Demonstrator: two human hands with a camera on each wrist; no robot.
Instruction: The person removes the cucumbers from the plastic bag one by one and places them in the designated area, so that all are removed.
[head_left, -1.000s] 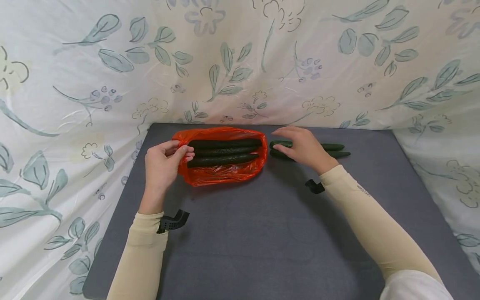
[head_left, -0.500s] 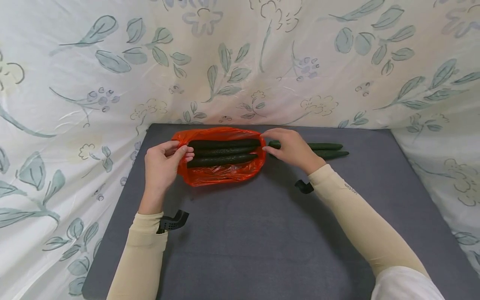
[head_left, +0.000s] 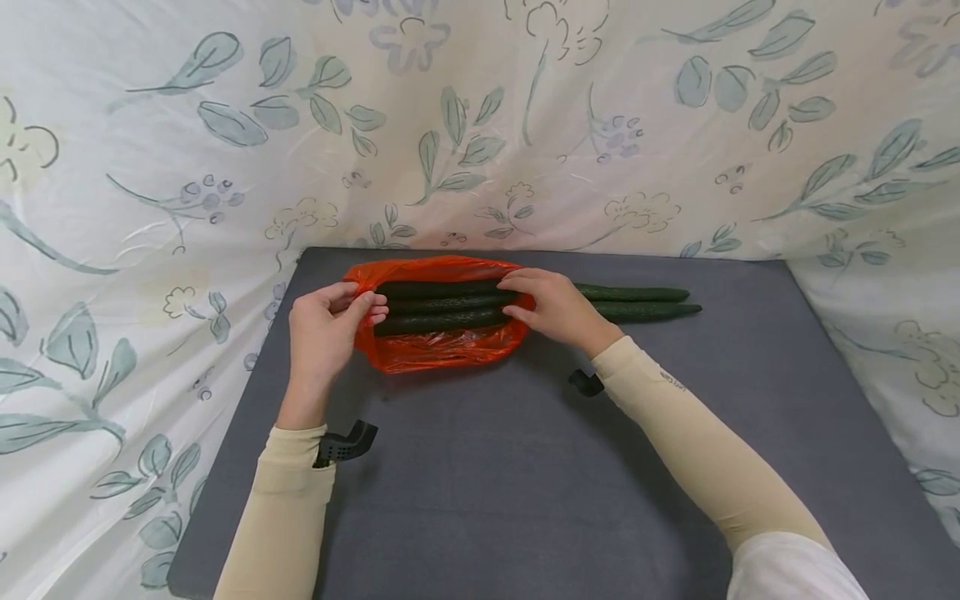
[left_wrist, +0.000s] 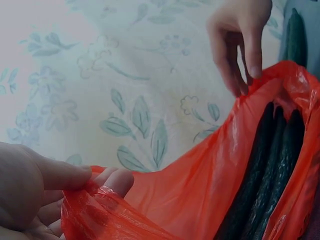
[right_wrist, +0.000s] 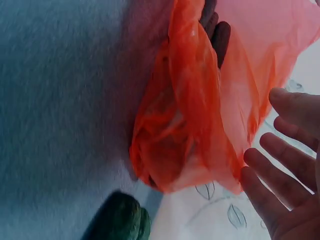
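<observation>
A red plastic bag [head_left: 427, 360] lies with its mouth spread wide, and several dark green cucumbers [head_left: 442, 320] rest side by side inside it. My left hand [head_left: 318, 333] pinches the bag's left rim between thumb and fingers; the left wrist view shows the film gathered in that hand [left_wrist: 30, 190]. Over the bag's right end hovers my right hand [head_left: 558, 308], fingers loosely spread and holding nothing. In the right wrist view the fingertips of this hand [right_wrist: 290, 175] are close to the bag's edge; whether they touch it I cannot tell.
Two more cucumbers [head_left: 645, 311] lie on the dark grey table [head_left: 480, 483] just right of the bag, partly hidden behind my right hand. A pale cloth with leaf prints [head_left: 480, 125] hangs behind the table and along its sides.
From above the loose cucumbers, my right hand has moved left to the bag's right end. My left hand keeps its pinch on the rim, and the cucumbers lie as before.
</observation>
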